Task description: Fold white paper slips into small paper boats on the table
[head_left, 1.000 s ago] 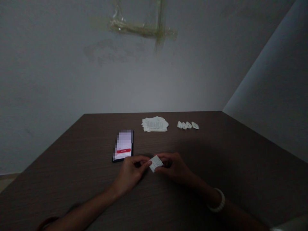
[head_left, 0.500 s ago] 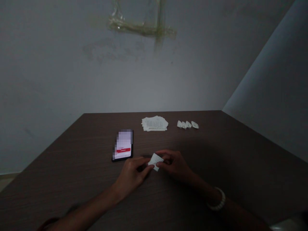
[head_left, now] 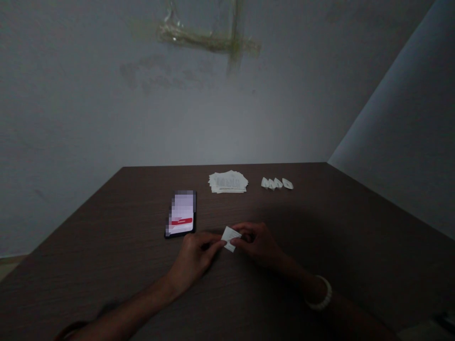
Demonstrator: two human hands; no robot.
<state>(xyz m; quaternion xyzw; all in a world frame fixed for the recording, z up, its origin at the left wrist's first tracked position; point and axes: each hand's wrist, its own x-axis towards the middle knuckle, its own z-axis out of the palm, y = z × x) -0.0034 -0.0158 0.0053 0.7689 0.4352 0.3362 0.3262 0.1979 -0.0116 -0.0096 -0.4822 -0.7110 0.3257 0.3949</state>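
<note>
A small folded piece of printed paper [head_left: 229, 238] is held between my two hands over the middle of the table. My left hand [head_left: 197, 255] pinches its left corner between thumb and fingers. On the other side my right hand [head_left: 258, 244] grips the right edge, thumb on the near face and fingers behind. The fingers hide both side edges of the paper. Beyond my hands lies a loose stack of printed paper sheets [head_left: 228, 182]. To its right several small folded papers [head_left: 272, 183] sit in a row.
A phone [head_left: 182, 213] with its screen lit lies just beyond my left hand. The dark wooden table [head_left: 106, 237] meets a grey wall [head_left: 227, 123] at its far edge. Another wall [head_left: 408, 156] runs along the right side.
The paper in my fingers has been turned and tilted slightly, and my right thumb has shifted onto its face. The stack, row of folded papers and phone stay put.
</note>
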